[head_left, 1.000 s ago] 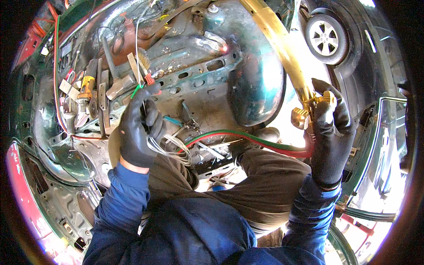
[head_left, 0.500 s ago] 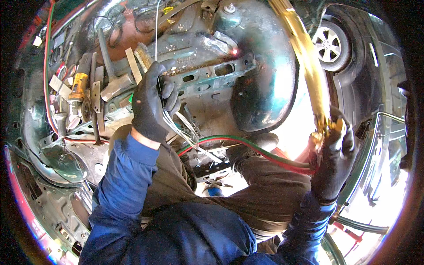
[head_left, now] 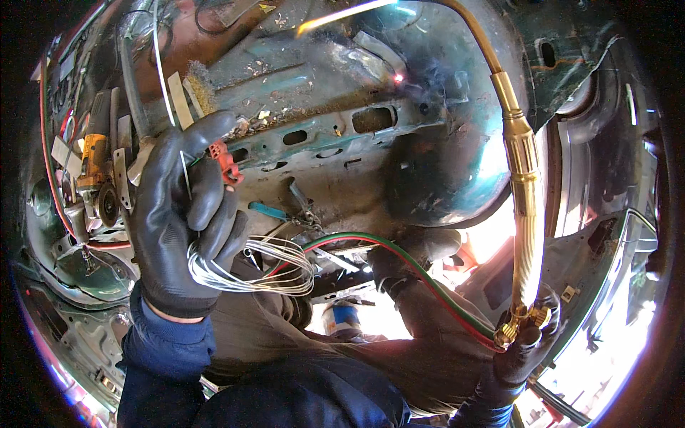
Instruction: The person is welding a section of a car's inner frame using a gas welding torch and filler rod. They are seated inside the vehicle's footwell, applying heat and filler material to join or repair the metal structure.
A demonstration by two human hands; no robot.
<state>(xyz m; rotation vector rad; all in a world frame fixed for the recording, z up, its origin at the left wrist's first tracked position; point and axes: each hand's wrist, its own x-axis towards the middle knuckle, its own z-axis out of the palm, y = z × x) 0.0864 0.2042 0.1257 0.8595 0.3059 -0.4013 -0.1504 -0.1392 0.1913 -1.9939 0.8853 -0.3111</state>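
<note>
My left hand (head_left: 182, 214), in a black glove, is closed on a coil of thin silvery wire (head_left: 242, 287). One strand rises past the thumb and forefinger toward the top edge. At the right, my gloved right hand (head_left: 531, 349) grips the lower end of a brass gas torch (head_left: 526, 214), beside its valve knobs (head_left: 508, 332). The torch neck bends left at the top, and a bright flame (head_left: 349, 16) streams from it. Below the flame, a small red-glowing spot (head_left: 398, 78) shows on the worn green car-body panel (head_left: 285, 93). Both hands are apart from the panel.
Green and red hoses (head_left: 421, 278) curve from the torch across my legs. A yellow grinder (head_left: 93, 160), a hammer (head_left: 132, 89) and a brush (head_left: 201, 93) lie at left. Teal-handled pliers (head_left: 267, 211) lie mid-panel. A blue-banded can (head_left: 344, 317) stands between my legs.
My left hand has moved left and lower in view, and its wire coil shows more fully. The torch has swung, bringing its bent neck and flame into view. My right hand is lower.
</note>
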